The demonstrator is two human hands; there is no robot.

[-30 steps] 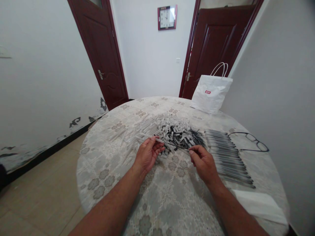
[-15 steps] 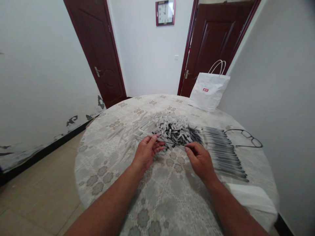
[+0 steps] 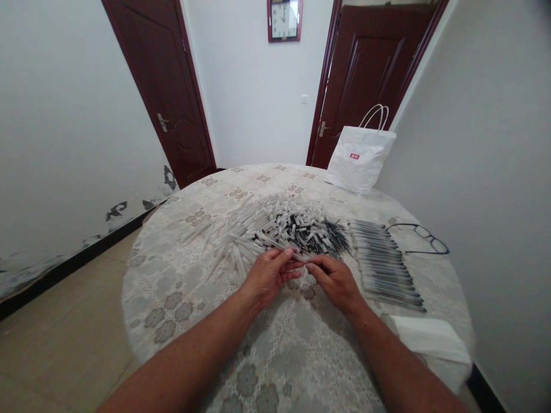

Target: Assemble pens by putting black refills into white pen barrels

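Note:
My left hand [image 3: 273, 272] pinches a translucent pen barrel [image 3: 298, 256] between thumb and fingers. Close beside it, my right hand [image 3: 333, 281] has its thumb and fingers closed at the barrel's right end; the thin dark pen refill there is mostly hidden by the fingers. Behind both hands spreads a heap of loose pen parts: clear barrels [image 3: 236, 252] on the left, small white caps [image 3: 301, 209] on top, and dark refills [image 3: 338, 235] on the right. A neat row of pens with dark insides [image 3: 385, 261] lies right of my right hand.
The round table wears a patterned cloth [image 3: 172, 327]. Black-framed glasses [image 3: 424, 238] lie beyond the pen row. A white paper bag [image 3: 361, 160] stands at the back right. Something white and folded [image 3: 430, 338] lies near the right edge, by my right forearm.
My hands have come closer together. The dark refill that stretched between them now hardly shows, its length apparently inside the barrel. The whole view has shifted slightly.

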